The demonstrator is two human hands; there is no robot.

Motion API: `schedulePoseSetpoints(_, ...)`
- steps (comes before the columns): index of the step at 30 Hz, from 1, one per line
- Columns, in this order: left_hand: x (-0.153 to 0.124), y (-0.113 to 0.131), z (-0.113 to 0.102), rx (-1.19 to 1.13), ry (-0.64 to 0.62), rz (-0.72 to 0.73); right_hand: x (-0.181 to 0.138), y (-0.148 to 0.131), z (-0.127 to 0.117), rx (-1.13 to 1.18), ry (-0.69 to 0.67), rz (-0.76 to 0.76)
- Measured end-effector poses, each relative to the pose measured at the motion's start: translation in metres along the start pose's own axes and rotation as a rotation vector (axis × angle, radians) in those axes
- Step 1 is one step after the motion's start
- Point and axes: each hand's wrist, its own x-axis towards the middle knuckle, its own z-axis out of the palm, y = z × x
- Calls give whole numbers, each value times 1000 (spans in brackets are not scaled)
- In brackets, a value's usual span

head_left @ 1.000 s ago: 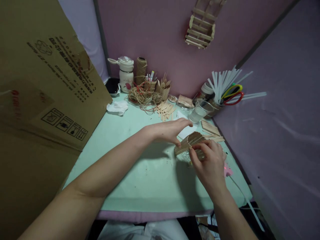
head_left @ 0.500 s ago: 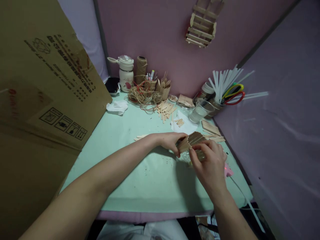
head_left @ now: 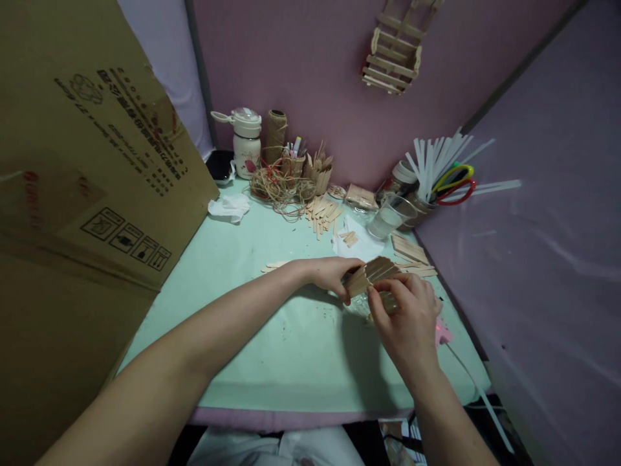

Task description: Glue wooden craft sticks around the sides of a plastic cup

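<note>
A small holder made of wooden craft sticks (head_left: pixel 358 283) is tilted between my two hands, its hollow side facing me. My left hand (head_left: pixel 337 277) grips it from the left, thumb on the near side. My right hand (head_left: pixel 407 310) pinches at its near edge with thumb and forefinger and covers part of its right side. Clear plastic (head_left: pixel 358 304) lies under the holder, partly hidden. Just right of my right hand is a pink glue gun (head_left: pixel 442 332) with a small red light, mostly concealed by the hand.
Loose craft sticks (head_left: pixel 321 213), a twine tangle (head_left: pixel 279 184), a clear plastic cup (head_left: pixel 388 219) and a white bottle (head_left: pixel 247 145) stand toward the back. White glue sticks (head_left: pixel 431 162) and scissors (head_left: pixel 468 188) fill a right-hand container. A tall cardboard box (head_left: pixel 111 162) walls the left.
The view has shifted very slightly. Both hands and the craft-stick holder stay almost exactly where they were.
</note>
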Motion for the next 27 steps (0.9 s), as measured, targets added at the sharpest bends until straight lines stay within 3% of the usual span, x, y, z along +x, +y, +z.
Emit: schedulePoseSetpoints(27, -2, 1, 2, 16, -9, -18, -1, -1, 0, -9, 8, 26)
